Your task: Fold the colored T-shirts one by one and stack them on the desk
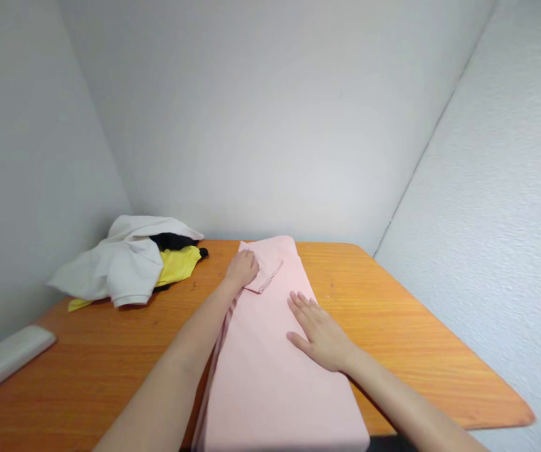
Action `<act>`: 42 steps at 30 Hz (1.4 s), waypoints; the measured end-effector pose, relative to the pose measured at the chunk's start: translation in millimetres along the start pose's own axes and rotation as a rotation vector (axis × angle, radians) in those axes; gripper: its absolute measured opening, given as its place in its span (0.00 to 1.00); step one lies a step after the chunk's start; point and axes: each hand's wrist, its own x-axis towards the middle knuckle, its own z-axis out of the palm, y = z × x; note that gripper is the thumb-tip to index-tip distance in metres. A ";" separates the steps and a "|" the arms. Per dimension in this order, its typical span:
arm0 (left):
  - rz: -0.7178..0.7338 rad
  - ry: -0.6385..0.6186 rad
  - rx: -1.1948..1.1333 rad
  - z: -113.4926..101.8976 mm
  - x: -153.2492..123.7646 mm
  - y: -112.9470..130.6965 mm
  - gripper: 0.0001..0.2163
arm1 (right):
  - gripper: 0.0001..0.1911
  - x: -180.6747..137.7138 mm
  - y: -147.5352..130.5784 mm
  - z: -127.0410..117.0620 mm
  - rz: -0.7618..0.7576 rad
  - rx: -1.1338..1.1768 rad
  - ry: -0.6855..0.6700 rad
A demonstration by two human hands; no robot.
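Observation:
A pink shirt (pixel 270 370), folded into a long narrow strip, runs from the near edge of the table towards the wall. Near its far end, a sleeve (pixel 269 267) lies folded over the top. At the left side of that sleeve is my left hand (pixel 243 269), its fingers curled on the cloth. My right hand (pixel 320 333) rests flat on the shirt's right edge, fingers stretched out and thumb apart, holding nothing. The near end of the shirt reaches the bottom of the view.
On the left of the wooden table (pixel 421 351) lies a loose heap with a white garment (pixel 129 260), a yellow cloth (pixel 179 265) and something black. A long white object (pixel 11 358) sits at the left edge. Walls stand behind and on both sides.

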 end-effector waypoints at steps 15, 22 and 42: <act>0.252 -0.121 -0.060 -74.8 -123.5 25.5 0.17 | 0.42 2.4 -3.0 -2.2 0.002 -0.015 -0.018; 0.047 -0.361 0.002 -56.6 -145.8 24.3 0.33 | 0.40 1.8 -11.1 -10.3 0.019 -0.014 -0.040; 0.841 -0.067 0.248 -138.8 -297.3 35.5 0.28 | 0.35 -165.5 -16.4 -18.7 -0.201 -0.315 0.158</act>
